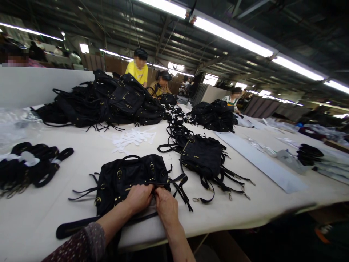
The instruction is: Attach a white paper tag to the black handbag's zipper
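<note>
A black bag point(131, 171) with gold buckles lies on the white-covered table point(196, 218) near its front edge. My left hand point(139, 198) has its fingers closed on the bag's near edge, right of its middle. Close beside it, my right hand point(165, 203) pinches at the same edge, where some pale lining shows. The fingertips of both hands are partly hidden in the bag's opening. A second black bag point(203, 156) with straps and metal clips lies to the right of the hands.
Piles of black bags point(122, 98) stand at the back. Black straps point(29, 163) lie at the left, white strips point(133, 140) behind the near bag. A long pale board point(261, 163) lies at the right. A person in yellow point(137, 71) and others are beyond the table.
</note>
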A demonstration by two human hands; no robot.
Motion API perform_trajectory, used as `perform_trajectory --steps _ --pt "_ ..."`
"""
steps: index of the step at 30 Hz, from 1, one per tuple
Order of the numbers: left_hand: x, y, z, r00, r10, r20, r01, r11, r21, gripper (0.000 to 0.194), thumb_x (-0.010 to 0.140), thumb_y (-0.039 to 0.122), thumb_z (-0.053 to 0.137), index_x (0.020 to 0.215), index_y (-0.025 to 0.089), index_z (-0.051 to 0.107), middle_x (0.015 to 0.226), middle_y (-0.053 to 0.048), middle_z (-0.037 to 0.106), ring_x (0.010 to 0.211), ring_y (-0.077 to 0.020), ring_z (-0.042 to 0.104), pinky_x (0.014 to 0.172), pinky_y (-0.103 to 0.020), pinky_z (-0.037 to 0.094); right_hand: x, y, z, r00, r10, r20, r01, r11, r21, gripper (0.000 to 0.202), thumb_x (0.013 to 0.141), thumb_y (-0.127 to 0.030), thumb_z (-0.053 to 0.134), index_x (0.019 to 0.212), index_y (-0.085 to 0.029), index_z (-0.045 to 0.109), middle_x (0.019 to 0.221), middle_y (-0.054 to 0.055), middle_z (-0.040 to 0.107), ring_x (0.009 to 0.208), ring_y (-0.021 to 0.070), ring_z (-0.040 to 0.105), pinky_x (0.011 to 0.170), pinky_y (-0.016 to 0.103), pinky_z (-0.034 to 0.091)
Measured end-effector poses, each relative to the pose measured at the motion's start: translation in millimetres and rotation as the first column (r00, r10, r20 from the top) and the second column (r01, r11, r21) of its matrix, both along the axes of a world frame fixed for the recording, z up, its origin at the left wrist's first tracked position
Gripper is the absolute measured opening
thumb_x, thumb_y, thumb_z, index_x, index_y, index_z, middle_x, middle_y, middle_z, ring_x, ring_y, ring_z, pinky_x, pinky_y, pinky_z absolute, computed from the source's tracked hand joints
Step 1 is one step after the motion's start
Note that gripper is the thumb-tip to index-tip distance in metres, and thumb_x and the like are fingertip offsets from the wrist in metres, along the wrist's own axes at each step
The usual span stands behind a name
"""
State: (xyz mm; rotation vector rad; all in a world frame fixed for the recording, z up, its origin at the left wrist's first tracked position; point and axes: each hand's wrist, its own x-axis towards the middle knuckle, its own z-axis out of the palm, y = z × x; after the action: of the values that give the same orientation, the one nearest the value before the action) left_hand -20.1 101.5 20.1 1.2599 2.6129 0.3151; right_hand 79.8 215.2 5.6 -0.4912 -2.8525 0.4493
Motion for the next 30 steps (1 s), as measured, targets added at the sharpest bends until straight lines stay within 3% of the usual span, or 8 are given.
perform_trajectory --steps 5,11,15,19,23,26,28,30 --pt "1.6 0.0 -0.7 1.000 0.006 -0.003 -0.006 1.000 0.013 0.027 0.089 0.023 0.042 0.104 0.018 0.063 0.098 -0.016 0.074 0.089 -0.0368 0.071 0.078 -0.050 0.055 1.9 -3.1 6.0 1.000 0.003 0.016 -0.003 1.000 0.027 0.024 0.093 -0.013 0.041 0.096 -0.025 0.061 0.095 0.000 0.070 0.092 0.0162 0.067 0.069 0.026 0.040" --pt "2.8 -11.0 1.5 0.999 0.030 0.024 -0.031 0.998 0.049 0.024 0.089 0.025 0.041 0.095 0.020 0.064 0.091 -0.014 0.075 0.084 -0.0341 0.072 0.074 -0.044 0.054 18.4 6.2 32.7 0.994 -0.007 0.106 -0.012 0.984 0.178 0.025 0.092 -0.013 0.042 0.100 -0.027 0.061 0.092 0.001 0.071 0.083 0.0177 0.068 0.059 0.029 0.034" --pt "1.8 -17.3 4.8 0.997 0.040 0.068 -0.047 0.994 0.096 0.021 0.088 0.027 0.043 0.090 0.022 0.063 0.087 -0.009 0.074 0.081 -0.0307 0.071 0.069 -0.037 0.050 41.1 26.6 50.3 0.988 -0.068 0.140 0.052 0.992 0.114 0.021 0.091 -0.018 0.047 0.094 -0.031 0.064 0.090 -0.002 0.074 0.080 0.0173 0.069 0.061 0.028 0.035" --pt "1.4 -25.4 8.8 0.988 0.014 0.152 -0.041 0.984 0.171 0.016 0.083 0.023 0.047 0.086 0.025 0.062 0.081 -0.001 0.073 0.076 -0.0211 0.068 0.064 -0.028 0.043 57.9 36.2 56.9 0.981 -0.128 0.143 0.130 0.992 0.000 0.016 0.090 -0.024 0.053 0.088 -0.030 0.067 0.086 -0.002 0.075 0.080 0.0179 0.070 0.065 0.026 0.040" --pt "6.6 -39.6 16.5 0.970 0.005 0.244 -0.072 0.961 0.268 0.013 0.078 0.020 0.050 0.081 0.023 0.062 0.076 0.001 0.070 0.071 -0.0160 0.063 0.064 -0.026 0.040 50.0 18.8 45.7 0.994 -0.077 0.076 0.091 0.975 -0.203 0.022 0.091 -0.028 0.051 0.103 -0.032 0.068 0.094 0.000 0.077 0.086 0.0201 0.071 0.076 0.029 0.049" --pt "14.2 -51.4 25.1 0.968 0.030 0.251 -0.102 0.955 0.280 0.015 0.077 0.019 0.050 0.082 0.023 0.064 0.074 0.002 0.070 0.068 -0.0145 0.062 0.060 -0.024 0.039 32.0 0.7 26.7 0.995 0.096 -0.028 -0.099 0.943 -0.317 0.036 0.091 -0.026 0.045 0.121 -0.032 0.063 0.117 0.002 0.072 0.104 0.0218 0.069 0.091 0.034 0.052" --pt "15.1 -56.8 26.9 0.964 0.010 0.266 -0.100 0.939 0.328 0.015 0.077 0.022 0.052 0.083 0.024 0.066 0.078 0.001 0.072 0.070 -0.0158 0.064 0.060 -0.024 0.040 17.8 -4.7 11.7 0.972 0.196 -0.128 -0.230 0.901 -0.367 0.035 0.091 -0.028 0.043 0.118 -0.033 0.066 0.120 0.003 0.071 0.110 0.0214 0.067 0.095 0.034 0.053" --pt "9.9 -60.5 24.0 0.955 0.035 0.294 -0.138 0.930 0.340 0.016 0.075 0.024 0.056 0.085 0.025 0.068 0.080 0.001 0.074 0.070 -0.0172 0.066 0.059 -0.025 0.041 3.3 -2.9 -3.2 0.944 0.248 -0.218 -0.319 0.856 -0.407 0.027 0.089 -0.036 0.048 0.104 -0.035 0.072 0.106 0.002 0.076 0.098 0.0213 0.071 0.087 0.031 0.058"
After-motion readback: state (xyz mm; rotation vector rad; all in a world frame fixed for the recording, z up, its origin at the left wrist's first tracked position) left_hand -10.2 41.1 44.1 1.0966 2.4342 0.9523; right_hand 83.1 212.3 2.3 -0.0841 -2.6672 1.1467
